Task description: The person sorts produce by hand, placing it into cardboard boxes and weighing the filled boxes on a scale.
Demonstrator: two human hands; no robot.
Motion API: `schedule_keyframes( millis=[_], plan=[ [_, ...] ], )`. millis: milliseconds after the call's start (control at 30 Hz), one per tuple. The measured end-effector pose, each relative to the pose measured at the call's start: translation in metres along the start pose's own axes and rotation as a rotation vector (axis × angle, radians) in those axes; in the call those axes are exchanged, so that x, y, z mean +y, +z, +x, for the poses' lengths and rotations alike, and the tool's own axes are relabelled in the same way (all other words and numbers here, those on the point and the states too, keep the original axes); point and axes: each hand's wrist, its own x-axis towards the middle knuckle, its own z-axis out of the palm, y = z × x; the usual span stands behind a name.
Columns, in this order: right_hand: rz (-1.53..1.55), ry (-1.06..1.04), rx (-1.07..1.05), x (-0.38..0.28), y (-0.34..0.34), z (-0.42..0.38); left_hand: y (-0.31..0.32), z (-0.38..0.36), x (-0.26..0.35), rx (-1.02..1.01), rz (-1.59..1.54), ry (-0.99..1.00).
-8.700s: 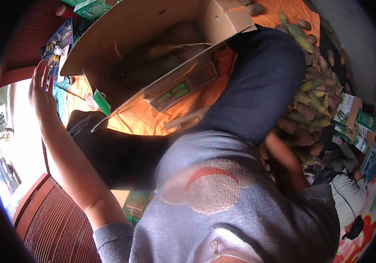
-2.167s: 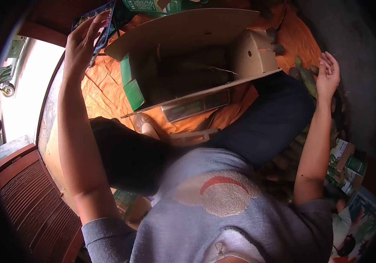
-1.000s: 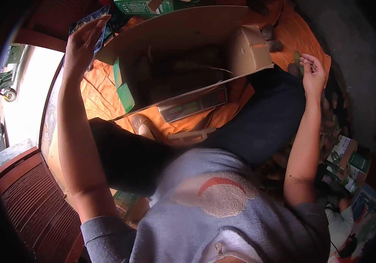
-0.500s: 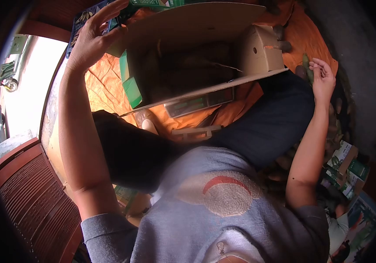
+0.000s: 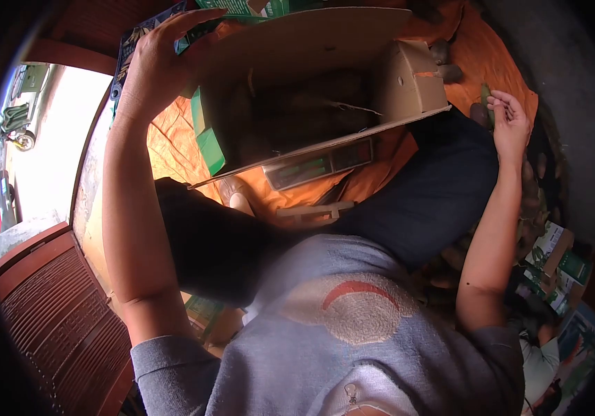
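Left hand [image 5: 162, 59] clamped on box [image 5: 297, 83] flap at ten o'clock; right hand [image 5: 509, 121] loosely curled, empty. Probably heavy, stiff; best gripped at corners.

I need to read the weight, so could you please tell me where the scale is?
In the head view, the scale sits centre frame on the orange sheet, under the near edge of the cardboard box.

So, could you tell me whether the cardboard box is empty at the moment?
No, the cardboard box sits on the scale with several long brownish tubers lying inside it.
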Motion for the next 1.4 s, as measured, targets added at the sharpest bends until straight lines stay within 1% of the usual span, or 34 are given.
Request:
schedule_keyframes(
  millis=[400,633,767,833,900,933,967,1000,1067,1133,1167,1267,1300,1400],
  plan=[
    [0.041,0.024,-0.017,0.003,-0.001,0.0,0.009,-0.001,-0.017,0.016,0.038,-0.096],
    [0.046,0.025,-0.02,0.003,0.0,0.0,0.012,-0.001,-0.024,0.004,0.051,-0.072],
    [0.087,-0.054,-0.012,0.001,0.0,-0.001,0.008,0.002,-0.023,-0.036,0.047,-0.064],
    [0.13,-0.137,0.006,-0.021,0.003,-0.005,0.003,0.005,-0.023,-0.056,0.062,-0.019],
    [0.138,-0.256,-0.108,-0.06,0.008,-0.017,-0.001,0.006,-0.023,-0.067,0.098,0.054],
    [0.142,-0.316,-0.166,-0.08,0.01,-0.021,-0.001,0.006,-0.023,-0.116,0.072,0.027],
    [0.036,-0.458,-0.273,-0.093,0.01,-0.021,0.0,0.004,-0.024,-0.165,0.045,0.0],
    [0.02,-0.513,-0.366,-0.109,0.016,-0.023,0.001,0.004,-0.026,-0.213,0.016,-0.028],
    [-0.143,-0.69,-0.508,-0.133,0.03,-0.027,0.006,0.008,-0.037,-0.27,0.09,-0.021],
    [-0.237,-0.748,-0.606,-0.134,0.046,-0.028,0.013,0.008,-0.05,-0.303,0.114,-0.01],
    [-0.261,-0.76,-0.62,-0.136,0.053,-0.029,0.016,0.008,-0.056,-0.322,0.125,-0.004],
    [-0.352,-0.813,-0.76,-0.135,0.064,-0.024,0.018,0.012,-0.056,-0.423,0.237,-0.013],
    [-0.35,-0.84,-0.731,-0.135,0.068,-0.024,0.017,0.014,-0.047,-0.417,0.221,-0.031],
    [-0.434,-0.85,-0.828,-0.14,0.067,-0.02,0.022,0.016,-0.057,-0.333,0.17,0.134]
  ],
)
